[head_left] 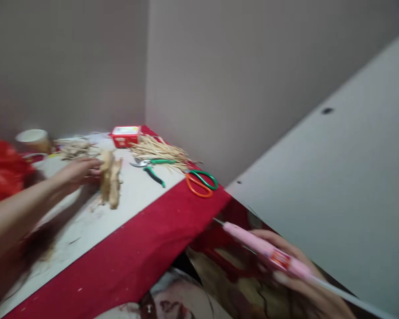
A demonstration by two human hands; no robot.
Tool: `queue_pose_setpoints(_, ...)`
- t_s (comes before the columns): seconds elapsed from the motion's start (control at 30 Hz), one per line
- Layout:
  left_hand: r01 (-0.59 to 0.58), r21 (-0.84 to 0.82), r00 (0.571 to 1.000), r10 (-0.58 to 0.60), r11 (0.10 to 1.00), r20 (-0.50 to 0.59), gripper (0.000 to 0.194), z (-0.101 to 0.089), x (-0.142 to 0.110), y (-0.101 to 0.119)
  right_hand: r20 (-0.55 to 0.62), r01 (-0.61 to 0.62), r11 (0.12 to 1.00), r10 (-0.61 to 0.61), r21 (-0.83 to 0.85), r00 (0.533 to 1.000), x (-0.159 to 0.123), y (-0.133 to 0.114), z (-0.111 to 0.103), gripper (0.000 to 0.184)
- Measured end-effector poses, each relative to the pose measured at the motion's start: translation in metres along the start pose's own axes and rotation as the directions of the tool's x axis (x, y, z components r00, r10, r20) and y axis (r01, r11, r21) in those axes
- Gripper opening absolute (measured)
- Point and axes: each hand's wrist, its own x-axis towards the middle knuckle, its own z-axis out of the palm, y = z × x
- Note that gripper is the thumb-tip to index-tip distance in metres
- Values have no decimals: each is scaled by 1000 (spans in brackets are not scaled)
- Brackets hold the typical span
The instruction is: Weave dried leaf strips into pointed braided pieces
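My left hand [86, 170] reaches over the white table covering with its fingers closed on the side of a rough, pale wood piece [105, 177]. A second strip of wood [115, 184] stands right beside it; whether the two are joined I cannot tell. Low on the right, my right hand [295, 274] grips a pink hot glue gun [252, 239]. Its thin metal nozzle points up and left past the table's edge, and a whitish glue stick [346, 294] sticks out of its rear. The right fingers are partly hidden behind the gun.
Green-handled pruning shears [156, 170] lie open near scissors [201, 182] with green and orange handles. Behind them are a bundle of thin sticks [162, 148] and a red box [126, 136]. A cup [35, 138] and red plastic bag [6, 164] stand left. Walls close off the back and right.
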Motion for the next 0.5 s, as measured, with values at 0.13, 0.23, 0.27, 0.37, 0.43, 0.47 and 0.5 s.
queue_pose_setpoints(0.13,-11,81,1000,11,997,8,40,-2,21,-9,172,-153,951,108,270,979,-17,-3,4,55)
queue_pose_setpoints(0.23,-45,45,999,46,998,-29,35,2,19,-14,314,-282,921,193,270,930,-24,13,8,50)
queue_pose_setpoints(0.27,-54,28,997,55,998,-51,32,3,16,-13,339,-312,913,215,264,916,-26,18,10,49)
queue_pose_setpoints(0.37,-7,-14,997,5,1000,-74,26,5,5,-11,371,-347,910,249,227,895,-28,19,18,45)
queue_pose_setpoints(0.43,26,-36,997,-28,999,-69,28,4,2,-11,334,-302,939,235,166,913,-26,4,19,39)
queue_pose_setpoints(0.47,24,-44,997,-28,999,-77,30,4,2,-12,297,-254,959,209,122,932,-23,-8,18,36)
queue_pose_setpoints(0.5,21,-49,999,-23,999,-49,33,3,2,-14,237,-191,979,169,73,957,-18,-21,16,34)
